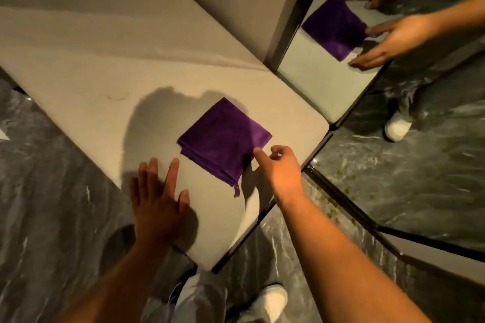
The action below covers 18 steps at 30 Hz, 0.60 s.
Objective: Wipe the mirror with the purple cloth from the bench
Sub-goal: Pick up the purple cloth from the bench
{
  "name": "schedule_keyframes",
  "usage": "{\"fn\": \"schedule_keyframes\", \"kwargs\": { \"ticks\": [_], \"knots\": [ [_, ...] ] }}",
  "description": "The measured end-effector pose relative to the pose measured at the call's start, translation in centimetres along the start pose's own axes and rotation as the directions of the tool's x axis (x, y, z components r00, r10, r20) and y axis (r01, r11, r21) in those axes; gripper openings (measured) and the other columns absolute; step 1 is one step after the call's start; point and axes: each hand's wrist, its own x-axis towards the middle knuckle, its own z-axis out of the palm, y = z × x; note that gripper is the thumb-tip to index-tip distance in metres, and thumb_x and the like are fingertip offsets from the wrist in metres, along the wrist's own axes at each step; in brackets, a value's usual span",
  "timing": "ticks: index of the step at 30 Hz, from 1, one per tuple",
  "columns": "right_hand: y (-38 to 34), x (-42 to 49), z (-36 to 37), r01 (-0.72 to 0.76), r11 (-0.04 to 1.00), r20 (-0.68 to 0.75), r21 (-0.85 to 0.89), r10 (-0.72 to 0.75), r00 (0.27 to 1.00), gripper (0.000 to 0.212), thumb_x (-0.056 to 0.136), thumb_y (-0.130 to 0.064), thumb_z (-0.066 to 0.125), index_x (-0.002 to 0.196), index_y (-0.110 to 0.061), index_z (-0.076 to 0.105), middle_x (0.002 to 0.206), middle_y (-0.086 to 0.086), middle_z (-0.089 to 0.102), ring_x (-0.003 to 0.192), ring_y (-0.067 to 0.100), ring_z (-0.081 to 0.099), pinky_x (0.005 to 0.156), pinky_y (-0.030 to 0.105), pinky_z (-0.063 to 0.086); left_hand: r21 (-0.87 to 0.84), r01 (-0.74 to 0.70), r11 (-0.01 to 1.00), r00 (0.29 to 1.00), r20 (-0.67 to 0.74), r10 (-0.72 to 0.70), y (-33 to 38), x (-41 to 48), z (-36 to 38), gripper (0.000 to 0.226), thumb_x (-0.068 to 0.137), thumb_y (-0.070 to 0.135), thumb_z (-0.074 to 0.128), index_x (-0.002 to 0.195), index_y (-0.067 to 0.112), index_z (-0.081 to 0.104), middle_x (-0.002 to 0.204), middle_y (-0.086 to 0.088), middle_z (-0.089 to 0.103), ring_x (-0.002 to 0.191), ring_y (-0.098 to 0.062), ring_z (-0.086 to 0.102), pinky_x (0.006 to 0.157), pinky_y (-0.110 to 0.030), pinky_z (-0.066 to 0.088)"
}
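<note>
Purple cloth (224,139), folded into a square, lies flat on the pale cushioned bench (99,65) near its end by the mirror (420,86). Small tag hangs off its near corner. Right hand (279,173) at the cloth's near edge, index finger extended and touching or just over the fabric, other fingers loosely curled; nothing grasped. Left hand (157,202) spread flat, palm down on the bench beside the cloth, empty. Mirror reflects cloth and both hands. Dark marbled floor (47,191) below; white shoe (274,299) visible.
</note>
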Motion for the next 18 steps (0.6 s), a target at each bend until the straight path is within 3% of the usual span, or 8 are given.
{"fn": "schedule_keyframes", "kwargs": {
  "ticks": [3,6,9,12,14,16,18],
  "knots": [
    [-0.5,1.9,1.4,-0.084,0.993,-0.111,0.087,0.093,0.989,0.055,0.082,-0.049,0.070,0.116,-0.009,0.055,0.105,0.008,0.065,0.094,0.026,0.064,0.074,0.033,0.053,0.012,-0.007,1.000,1.000,-0.011,0.007,0.3,0.2,-0.1,0.075,0.095,0.059,0.026,0.164,0.029,0.019,0.173,-0.017,0.003,0.159,-0.042,-0.002,0.126,-0.059,-0.004],
    [-1.5,2.1,3.5,-0.146,0.942,-0.056,0.301,0.171,0.984,0.045,0.082,-0.040,0.076,0.104,-0.006,0.057,0.089,0.004,0.064,0.074,0.019,0.063,0.050,0.022,0.051,0.022,-0.002,1.000,1.000,-0.019,0.003,0.6,0.0,0.3,0.075,0.095,0.057,0.027,0.164,0.032,0.012,0.173,-0.015,-0.001,0.159,-0.042,-0.005,0.125,-0.061,-0.006],
    [-2.6,1.8,5.1,-0.150,0.920,-0.024,0.363,0.170,0.985,0.050,0.078,-0.035,0.082,0.115,-0.008,0.061,0.094,0.001,0.066,0.088,0.022,0.067,0.079,0.037,0.061,0.049,-0.013,0.999,0.999,-0.035,0.014,0.4,0.2,0.4,0.076,0.095,0.054,0.032,0.165,0.031,0.011,0.173,-0.016,-0.002,0.159,-0.042,-0.007,0.126,-0.059,-0.011],
    [-3.0,1.2,5.1,-0.081,0.943,0.041,0.322,0.072,0.997,0.013,0.088,-0.020,0.072,0.088,-0.020,0.059,0.083,-0.006,0.058,0.095,0.024,0.064,0.089,0.038,0.056,0.015,-0.041,0.999,0.998,-0.037,0.042,0.7,0.2,0.2,0.075,0.096,0.051,0.034,0.164,0.029,0.013,0.173,-0.016,-0.003,0.158,-0.042,-0.010,0.124,-0.046,-0.025],
    [-2.9,0.3,3.7,-0.008,0.939,0.067,0.344,-0.016,0.998,0.022,0.094,-0.018,0.063,0.079,-0.032,0.054,0.084,-0.009,0.062,0.098,0.024,0.067,0.093,0.042,0.056,-0.002,-0.039,0.999,0.999,-0.033,0.039,0.8,0.1,0.1,0.075,0.097,0.051,0.035,0.164,0.031,0.010,0.173,-0.015,-0.005,0.158,-0.039,-0.013,0.123,-0.043,-0.028],
    [-2.9,-0.6,1.3,0.036,0.911,0.062,0.412,-0.067,0.996,0.020,0.096,-0.015,0.056,0.084,-0.030,0.059,0.092,-0.003,0.068,0.100,0.028,0.069,0.095,0.049,0.056,-0.003,-0.015,1.000,1.000,0.021,0.015,1.2,0.2,-0.3,0.076,0.097,0.055,0.033,0.163,0.038,0.000,0.173,-0.011,-0.013,0.158,-0.036,-0.019,0.125,-0.051,-0.020],
    [-2.6,-1.7,-1.6,0.033,0.847,0.038,0.530,-0.062,0.997,0.017,0.100,-0.009,0.050,0.092,-0.020,0.061,0.092,0.009,0.069,0.092,0.033,0.071,0.084,0.052,0.059,0.064,-0.026,0.998,0.997,0.078,0.021,1.6,0.1,-1.5,0.074,0.098,0.059,0.028,0.163,0.040,-0.003,0.173,-0.012,-0.011,0.159,-0.039,-0.011,0.127,-0.060,0.000]
  ]
}}
